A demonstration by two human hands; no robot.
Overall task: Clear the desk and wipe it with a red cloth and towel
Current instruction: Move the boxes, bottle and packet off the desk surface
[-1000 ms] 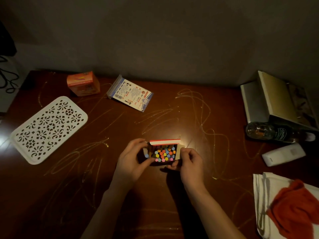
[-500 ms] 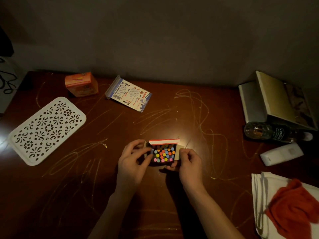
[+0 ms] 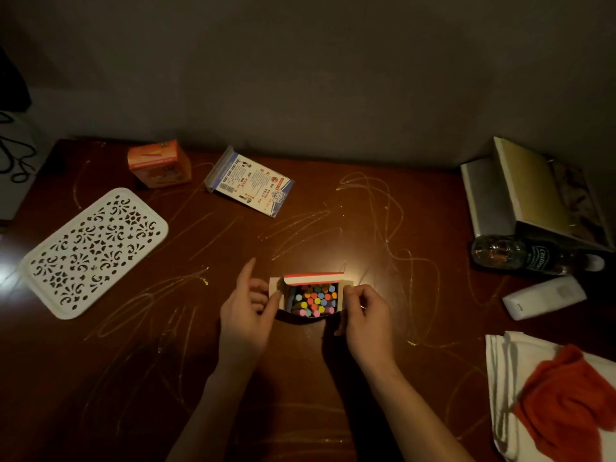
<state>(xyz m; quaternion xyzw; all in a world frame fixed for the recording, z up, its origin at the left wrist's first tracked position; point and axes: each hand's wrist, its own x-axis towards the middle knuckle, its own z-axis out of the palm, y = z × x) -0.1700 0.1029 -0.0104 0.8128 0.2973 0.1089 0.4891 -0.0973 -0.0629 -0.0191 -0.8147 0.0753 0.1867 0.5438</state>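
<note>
An open box of coloured chalk (image 3: 313,296) stands in the middle of the dark wooden desk (image 3: 333,378), its red-and-white lid flap raised. My left hand (image 3: 245,311) pinches the box's left side flap, forefinger lifted. My right hand (image 3: 365,316) grips its right edge. Yellowish chalk scribbles (image 3: 393,228) cover the desk. A red cloth (image 3: 566,405) lies crumpled on a folded white towel (image 3: 503,371) at the front right corner.
A white perforated tray (image 3: 93,251) lies at the left, an orange box (image 3: 158,163) and a printed packet (image 3: 250,185) at the back. On the right are stacked books (image 3: 533,191), a bottle on its side (image 3: 530,255) and a white remote-like object (image 3: 543,296).
The hands have shifted slightly on the chalk box: my left forefinger has lifted and the box's left side flap is folded out. Nothing else on the desk has moved.
</note>
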